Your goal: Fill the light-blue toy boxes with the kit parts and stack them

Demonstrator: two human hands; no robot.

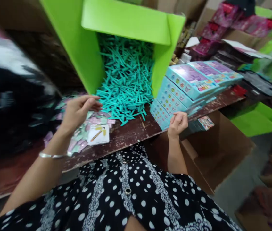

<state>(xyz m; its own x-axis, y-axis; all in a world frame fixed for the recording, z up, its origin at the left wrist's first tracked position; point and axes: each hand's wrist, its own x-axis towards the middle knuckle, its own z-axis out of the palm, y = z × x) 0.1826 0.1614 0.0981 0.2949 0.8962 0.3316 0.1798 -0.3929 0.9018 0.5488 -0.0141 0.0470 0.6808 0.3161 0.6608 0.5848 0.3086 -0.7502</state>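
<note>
My left hand [81, 110], with a silver bangle on the wrist, hovers at the left edge of a heap of teal pointed plastic sticks [126, 80]. Its fingers are loosely bent, and I see nothing between them. Below it lies a stack of white picture cards [98, 134], the top one printed with a stick shape, beside scattered mint and lilac pieces [78, 141]. My right hand [177, 123] is closed at the table edge, in front of stacked light-blue boxes [171, 99]. Whatever its curled fingers may hold is hidden.
A bright green open carton [126, 21] lies on its side with the sticks spilling onto the dark worn table [131, 133]. An open brown carton [222, 144] stands below at right. Pink packages [224, 14] are piled at the back right.
</note>
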